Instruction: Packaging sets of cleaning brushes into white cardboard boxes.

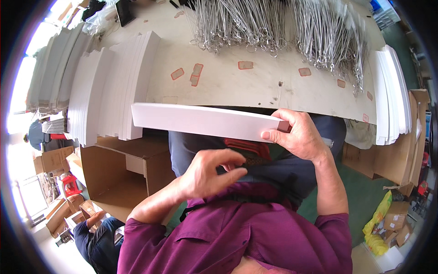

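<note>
**White card strip in the right hand, left hand down at the lap**

So the right hand [299,137] sat a bit right of the frame's centre, clamped on one end of a long flat white cardboard strip [205,121]. Thumb was on the near face, fingers curled over the top edge, a firm pinch. The strip ran from that grip out toward the left of the frame, roughly level, just in front of the near edge of the worn beige worktable [255,86], hanging above the lap.

The left hand [212,171] was lower, just below centre, fingers bent in a loose half-curl with the tips against the dark fabric at the waist. Whether it actually gripped anything there, I couldn't tell. It was well clear of the strip.

Other stuff around:
- stacks of white folded card blanks [114,86] fanned across the upper left of the table, with more of the same along the right edge [390,91]
- a big tangle of silver wire hooks with rings [273,25] along the top of the frame
- a few small reddish tape patches [197,73] stuck to the tabletop
- an open brown cardboard box [123,173] at the lower left, beside the person's knee
- another person's sleeve in dark blue [98,239] down at the bottom left corner
</note>
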Demonstrator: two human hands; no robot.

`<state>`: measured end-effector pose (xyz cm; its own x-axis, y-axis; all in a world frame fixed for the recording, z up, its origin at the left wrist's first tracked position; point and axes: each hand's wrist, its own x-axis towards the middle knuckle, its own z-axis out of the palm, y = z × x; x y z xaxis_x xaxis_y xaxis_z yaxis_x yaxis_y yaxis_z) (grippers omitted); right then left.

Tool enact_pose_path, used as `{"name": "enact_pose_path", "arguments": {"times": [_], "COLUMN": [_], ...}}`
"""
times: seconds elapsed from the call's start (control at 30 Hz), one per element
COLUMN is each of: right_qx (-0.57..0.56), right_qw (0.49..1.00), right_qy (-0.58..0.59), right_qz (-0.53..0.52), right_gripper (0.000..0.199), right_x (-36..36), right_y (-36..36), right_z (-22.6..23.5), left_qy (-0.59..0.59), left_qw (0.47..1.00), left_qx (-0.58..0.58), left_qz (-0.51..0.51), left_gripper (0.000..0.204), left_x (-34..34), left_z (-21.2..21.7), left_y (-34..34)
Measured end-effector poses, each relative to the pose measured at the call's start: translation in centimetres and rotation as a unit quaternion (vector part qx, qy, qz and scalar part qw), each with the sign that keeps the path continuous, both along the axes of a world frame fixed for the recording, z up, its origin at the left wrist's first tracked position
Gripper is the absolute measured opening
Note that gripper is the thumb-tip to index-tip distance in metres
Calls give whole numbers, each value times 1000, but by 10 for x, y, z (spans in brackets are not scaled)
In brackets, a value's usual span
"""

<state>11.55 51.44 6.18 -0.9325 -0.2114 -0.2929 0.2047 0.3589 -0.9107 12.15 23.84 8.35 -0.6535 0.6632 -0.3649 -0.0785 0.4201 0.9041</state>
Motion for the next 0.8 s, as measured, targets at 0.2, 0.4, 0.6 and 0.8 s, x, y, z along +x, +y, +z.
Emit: {"name": "enact_pose_path", "arguments": {"times": [0.2,0.4,0.6,0.8], "right_qx": [65,191,218,311], "right_qw": [994,972,928,867], "right_qy": [-31,104,302,281], "right_qz": [77,91,0,-269], "right_gripper": [30,44,41,42], "right_x": [-3,1,-1,10], "right_y": [-12,-20,-4,58], "right_z": [9,8,21,18], "left_qy": [482,415,374,350], "left_qw": [864,897,922,933], "left_qx": [-116,-108,-98,-81], "left_qz": [-83,-110,-23,5], "left_gripper": [79,55,53,54], "left_x": [-24,-28,-27,-31], "left_z": [13,-31,-38,-36], "left_y": [31,29,27,9]}}
